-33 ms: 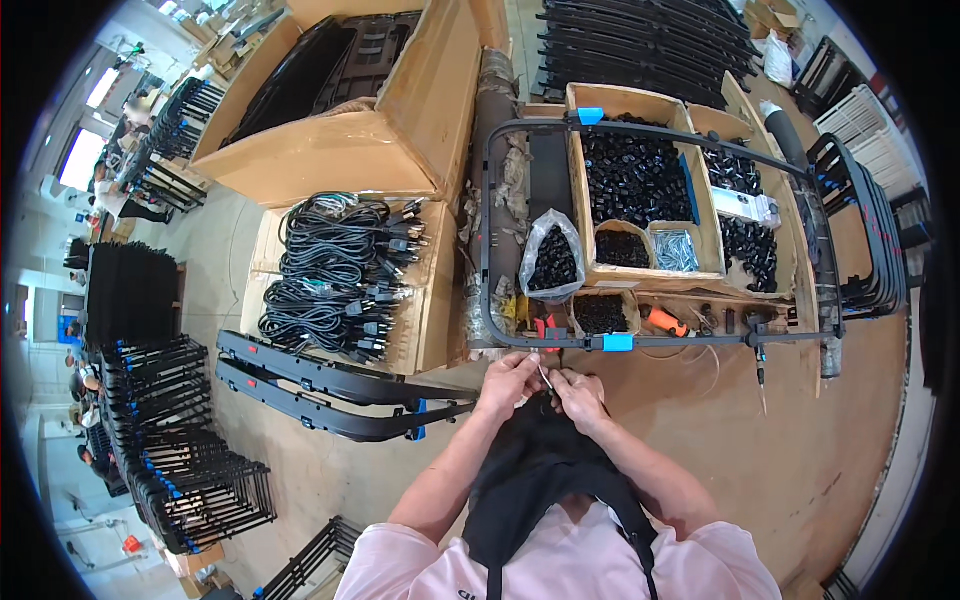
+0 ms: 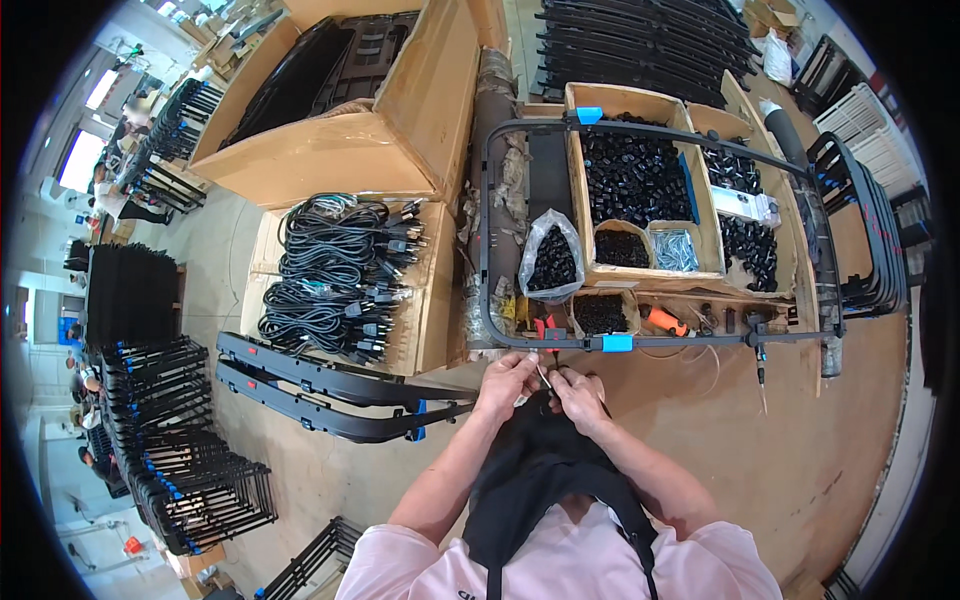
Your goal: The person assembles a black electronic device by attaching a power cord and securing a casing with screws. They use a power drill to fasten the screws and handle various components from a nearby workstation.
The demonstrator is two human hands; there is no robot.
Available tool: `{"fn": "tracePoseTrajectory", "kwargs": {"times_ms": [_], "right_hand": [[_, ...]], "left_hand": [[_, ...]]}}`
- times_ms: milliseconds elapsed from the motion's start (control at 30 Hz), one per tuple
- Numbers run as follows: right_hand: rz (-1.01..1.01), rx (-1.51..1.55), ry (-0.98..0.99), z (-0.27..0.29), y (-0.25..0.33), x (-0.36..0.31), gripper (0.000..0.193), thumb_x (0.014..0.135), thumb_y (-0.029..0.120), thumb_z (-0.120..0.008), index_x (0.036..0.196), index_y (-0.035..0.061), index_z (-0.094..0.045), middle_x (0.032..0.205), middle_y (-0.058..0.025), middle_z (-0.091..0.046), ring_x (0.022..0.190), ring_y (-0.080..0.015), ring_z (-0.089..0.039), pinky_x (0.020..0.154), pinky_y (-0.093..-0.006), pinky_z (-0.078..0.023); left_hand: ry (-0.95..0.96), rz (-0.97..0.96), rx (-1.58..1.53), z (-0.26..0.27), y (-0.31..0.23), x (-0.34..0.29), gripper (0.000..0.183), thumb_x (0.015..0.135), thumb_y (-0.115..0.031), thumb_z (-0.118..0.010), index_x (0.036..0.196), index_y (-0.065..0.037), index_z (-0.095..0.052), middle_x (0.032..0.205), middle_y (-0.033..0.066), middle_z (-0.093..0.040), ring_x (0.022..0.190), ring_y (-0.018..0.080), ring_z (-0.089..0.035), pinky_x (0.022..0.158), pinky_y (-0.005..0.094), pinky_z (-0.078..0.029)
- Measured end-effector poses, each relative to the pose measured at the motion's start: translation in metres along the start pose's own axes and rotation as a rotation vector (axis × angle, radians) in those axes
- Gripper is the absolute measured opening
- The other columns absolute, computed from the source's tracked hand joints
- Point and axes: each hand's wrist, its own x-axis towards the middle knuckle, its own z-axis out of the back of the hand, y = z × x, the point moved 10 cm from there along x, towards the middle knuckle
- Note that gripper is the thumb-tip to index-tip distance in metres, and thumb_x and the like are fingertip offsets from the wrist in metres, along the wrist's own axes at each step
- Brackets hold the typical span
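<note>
In front of my apron, just under the near bar of a black tubular frame (image 2: pixel 690 342), my two hands meet. My left hand (image 2: pixel 508 384) pinches with thumb and fingers, close to something small and pale. Opposite it, my right hand (image 2: pixel 582 398) is closed too, its fingertips at a thin, light-coloured sliver (image 2: pixel 543 374) between the hands. The kind of this small thing cannot be made out. A red-and-black tool (image 2: pixel 548 332) lies just beyond my fingertips. Blue tape (image 2: pixel 618 343) wraps the frame's near bar.
Inside the frame stands a wooden divided box (image 2: pixel 650 277) with black plastic parts and silver screws (image 2: pixel 676 251). Beside it are a plastic bag of black parts (image 2: pixel 553 262) and an orange-handled tool (image 2: pixel 664 320). Coiled cables (image 2: pixel 335 265) lie on cardboard at left, behind curved black rails (image 2: pixel 320 385).
</note>
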Motion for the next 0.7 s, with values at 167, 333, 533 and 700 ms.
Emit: {"fn": "tracePoseTrajectory", "kwargs": {"times_ms": [167,333,533,700], "right_hand": [[0.163,-0.095,0.111,-0.001,0.001,-0.005,0.038,0.110,0.035,-0.058,0.107,-0.0002,-0.071,0.094,-0.0106,-0.075,0.085,-0.0172,-0.071,0.080,-0.0347,-0.056],[0.225,-0.178,0.229,-0.015,0.021,-0.023,0.033,0.109,0.030,-0.060,0.120,0.0013,-0.073,0.094,-0.0095,-0.076,0.089,-0.0196,-0.072,0.084,-0.0359,-0.055],[0.198,-0.205,0.232,-0.014,0.016,-0.020,0.028,0.110,0.025,-0.058,0.118,0.0012,-0.073,0.089,-0.0070,-0.075,0.087,-0.0171,-0.072,0.083,-0.0344,-0.057],[0.187,-0.207,0.245,-0.007,0.018,-0.019,0.027,0.109,0.025,-0.059,0.113,0.0011,-0.073,0.089,-0.0074,-0.076,0.086,-0.0174,-0.073,0.082,-0.0348,-0.057]], "left_hand": [[-0.062,-0.073,-0.007,0.000,-0.005,0.000,0.021,0.109,-0.026,-0.068,0.104,-0.007,-0.075,0.088,-0.0026,-0.072,0.069,0.0044,-0.058,0.061,0.0237,-0.046],[-0.145,-0.154,0.147,-0.001,-0.016,-0.005,0.020,0.110,-0.021,-0.065,0.111,-0.003,-0.074,0.082,-0.0022,-0.067,0.066,0.0039,-0.053,0.059,0.0232,-0.045],[-0.267,-0.126,0.017,-0.003,-0.006,-0.011,0.021,0.110,-0.019,-0.063,0.100,-0.003,-0.071,0.082,0.0007,-0.068,0.063,0.0052,-0.053,0.055,0.0247,-0.046],[-0.334,-0.147,-0.002,-0.011,-0.007,-0.016,0.025,0.110,-0.022,-0.063,0.095,-0.003,-0.069,0.081,0.0002,-0.066,0.062,0.0053,-0.053,0.053,0.0248,-0.046]]}}
